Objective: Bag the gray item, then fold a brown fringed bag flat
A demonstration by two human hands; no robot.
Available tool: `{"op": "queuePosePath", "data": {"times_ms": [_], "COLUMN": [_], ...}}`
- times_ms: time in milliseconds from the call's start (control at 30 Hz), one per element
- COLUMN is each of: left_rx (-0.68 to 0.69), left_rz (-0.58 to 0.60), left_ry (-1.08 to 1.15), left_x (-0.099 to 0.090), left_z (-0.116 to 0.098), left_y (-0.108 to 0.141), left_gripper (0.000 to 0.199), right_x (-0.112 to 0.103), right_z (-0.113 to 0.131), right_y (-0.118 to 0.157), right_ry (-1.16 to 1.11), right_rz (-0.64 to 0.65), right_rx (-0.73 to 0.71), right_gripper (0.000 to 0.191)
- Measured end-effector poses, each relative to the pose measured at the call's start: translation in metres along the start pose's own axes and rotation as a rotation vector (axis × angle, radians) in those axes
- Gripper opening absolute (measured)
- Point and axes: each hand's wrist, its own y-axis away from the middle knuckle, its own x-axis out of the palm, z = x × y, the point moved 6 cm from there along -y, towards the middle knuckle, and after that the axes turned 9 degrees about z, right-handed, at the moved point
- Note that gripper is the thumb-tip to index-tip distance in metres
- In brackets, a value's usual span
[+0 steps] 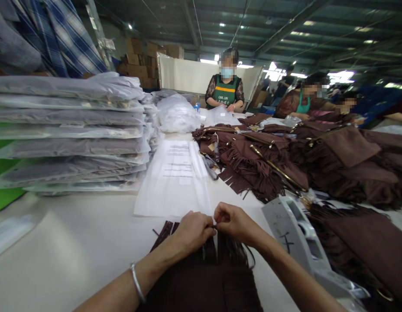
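A dark brown fringed bag (204, 281) lies on the table in front of me, its fringe pointing away. My left hand (192, 232) is closed over the fringe, thumb and fingers pinched at the strand ends. Close beside it, my right hand (235, 223) pinches at the fringe too, with its fingertips almost meeting the left ones. Exactly which strands sit between the fingers is too small to make out. Just beyond both hands, a white translucent plastic bag (178, 173) with printed lines lies flat.
A tall stack of packed plastic bags (71, 130) stands at left. Brown fringed bags with gold zippers (253, 151) are heaped at right. A grey plastic device (295, 238) lies by my right forearm. Across the table, a masked person (225, 86) handles a clear bag.
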Motion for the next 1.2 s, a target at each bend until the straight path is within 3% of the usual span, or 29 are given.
{"op": "queuePosePath", "data": {"times_ms": [100, 300, 467, 600, 733, 867, 967, 1067, 1133, 1200], "left_rx": [0.003, 0.01, 0.05, 0.076, 0.083, 0.094, 0.089, -0.123, -0.341, -0.445], "left_rz": [0.0, -0.062, -0.034, 0.002, 0.019, -0.005, -0.124, -0.318, -0.323, -0.243], "left_ry": [-0.025, -0.054, -0.075, -0.07, -0.046, -0.011, 0.079, 0.263, 0.322, 0.394], "left_x": [-0.002, -0.01, 0.006, 0.019, 0.022, 0.008, -0.015, -0.036, -0.034, -0.023], "left_z": [0.001, -0.005, -0.024, -0.028, -0.026, -0.024, -0.007, 0.045, 0.082, 0.103], "left_y": [0.004, 0.002, -0.026, -0.04, -0.038, -0.026, 0.001, 0.059, 0.111, 0.161], "left_gripper": [0.021, 0.024, 0.027, 0.01, 0.004, 0.011, 0.034, 0.031, 0.033, 0.036], "right_x": [-0.01, -0.034, -0.028, -0.019, -0.024, -0.036, -0.049, -0.052, -0.039, -0.019], "right_z": [-0.008, -0.029, -0.04, -0.037, -0.035, -0.042, -0.053, -0.085, -0.11, -0.122], "right_y": [0.004, 0.017, 0.019, 0.022, 0.028, 0.03, 0.049, 0.095, 0.133, 0.162], "right_ry": [0.027, 0.185, 0.295, 0.313, 0.318, 0.303, 0.281, 0.056, -0.218, -0.393], "right_rz": [-0.046, 0.013, 0.024, 0.049, -0.018, -0.089, -0.159, -0.167, -0.094, 0.019], "right_rx": [0.016, 0.091, 0.139, 0.13, 0.131, 0.165, 0.194, 0.364, 0.527, 0.609], "right_gripper": [0.022, 0.023, 0.028, 0.015, 0.014, 0.009, 0.007, 0.032, 0.047, 0.056]}}
